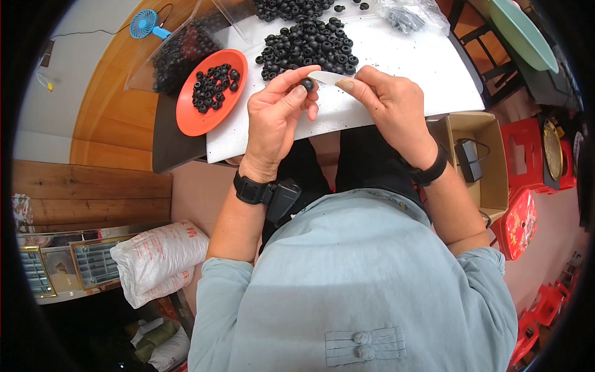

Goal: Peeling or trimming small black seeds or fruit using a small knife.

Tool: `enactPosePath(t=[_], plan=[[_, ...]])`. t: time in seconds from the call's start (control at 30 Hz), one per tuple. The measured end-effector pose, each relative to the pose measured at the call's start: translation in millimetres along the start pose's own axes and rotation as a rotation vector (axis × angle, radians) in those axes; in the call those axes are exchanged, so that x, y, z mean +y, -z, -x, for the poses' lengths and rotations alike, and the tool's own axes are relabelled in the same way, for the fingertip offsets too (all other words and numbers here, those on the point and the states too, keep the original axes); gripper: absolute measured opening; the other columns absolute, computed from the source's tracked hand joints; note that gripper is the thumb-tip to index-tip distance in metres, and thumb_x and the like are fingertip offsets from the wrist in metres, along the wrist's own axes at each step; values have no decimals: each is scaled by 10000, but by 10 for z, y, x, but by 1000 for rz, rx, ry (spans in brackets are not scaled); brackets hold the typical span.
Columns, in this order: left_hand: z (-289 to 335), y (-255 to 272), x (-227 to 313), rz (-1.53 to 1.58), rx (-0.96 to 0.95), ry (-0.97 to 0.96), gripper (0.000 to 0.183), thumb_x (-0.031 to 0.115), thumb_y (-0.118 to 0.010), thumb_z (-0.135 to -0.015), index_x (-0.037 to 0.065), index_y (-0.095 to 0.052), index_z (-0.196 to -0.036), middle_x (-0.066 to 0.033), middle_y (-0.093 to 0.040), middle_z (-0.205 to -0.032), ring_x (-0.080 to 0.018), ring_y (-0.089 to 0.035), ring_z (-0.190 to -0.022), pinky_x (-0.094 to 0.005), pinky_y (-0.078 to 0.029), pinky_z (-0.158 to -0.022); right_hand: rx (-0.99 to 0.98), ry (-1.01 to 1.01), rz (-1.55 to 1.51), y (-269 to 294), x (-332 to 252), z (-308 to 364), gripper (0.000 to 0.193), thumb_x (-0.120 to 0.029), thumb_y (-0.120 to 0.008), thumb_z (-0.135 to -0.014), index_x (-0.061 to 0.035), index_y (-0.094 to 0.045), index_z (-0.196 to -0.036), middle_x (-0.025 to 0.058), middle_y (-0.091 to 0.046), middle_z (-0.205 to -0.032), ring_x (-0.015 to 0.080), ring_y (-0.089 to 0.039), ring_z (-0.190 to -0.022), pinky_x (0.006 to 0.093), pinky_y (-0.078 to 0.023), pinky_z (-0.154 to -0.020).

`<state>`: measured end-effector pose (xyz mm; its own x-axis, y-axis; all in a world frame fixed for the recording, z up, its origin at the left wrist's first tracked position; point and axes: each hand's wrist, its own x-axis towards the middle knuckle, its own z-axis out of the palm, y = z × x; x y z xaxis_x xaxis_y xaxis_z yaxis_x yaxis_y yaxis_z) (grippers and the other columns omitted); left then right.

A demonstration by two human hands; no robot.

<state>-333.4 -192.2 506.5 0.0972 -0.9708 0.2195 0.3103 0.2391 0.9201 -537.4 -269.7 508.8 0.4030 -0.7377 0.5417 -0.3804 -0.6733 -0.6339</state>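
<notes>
Between the thumb and fingers of my left hand [273,121] is a small round black piece [307,84], like a bead with a hole. My right hand [393,105] pinches a short, pale, flat blade [326,77]; its tip is at the black piece, and whether they touch I cannot tell. Beyond my hands, a heap of similar black pieces [310,46] lies on a white foam-like board [427,80]. To the left, an orange plate [186,119] holds several smaller-looking black pieces [214,88].
A clear plastic box [139,74] with many black pieces stands behind the plate, near a small blue fan [144,23]. A clear bag [418,15] lies at the back right. Right of me are a cardboard box [496,186], a green basin [524,34] and red stools [520,149].
</notes>
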Motion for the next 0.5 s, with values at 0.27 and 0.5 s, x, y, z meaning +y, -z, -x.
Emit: enactPosePath(t=[0.27,0.5], plan=[[43,3,-27,-11,22,-6,352,52,-563,-1043,-83,-624,-1363,-127,-662,-1030,-202,-603,-824,-304,-502,-793,22,56,121,-37,0,24,414,-465,-683,-980,-108,-694,-770,80,-623,-568,250,-625,-501,364,-432,-464],[46,17,-46,-2,18,-25,347,60,-559,-1050,-81,-626,-1360,-146,-661,-1038,-209,-611,-824,-310,-505,-793,38,78,117,-49,4,34,415,-463,-693,-972,-106,-687,-761,79,-623,-565,248,-615,-489,360,-424,-455]])
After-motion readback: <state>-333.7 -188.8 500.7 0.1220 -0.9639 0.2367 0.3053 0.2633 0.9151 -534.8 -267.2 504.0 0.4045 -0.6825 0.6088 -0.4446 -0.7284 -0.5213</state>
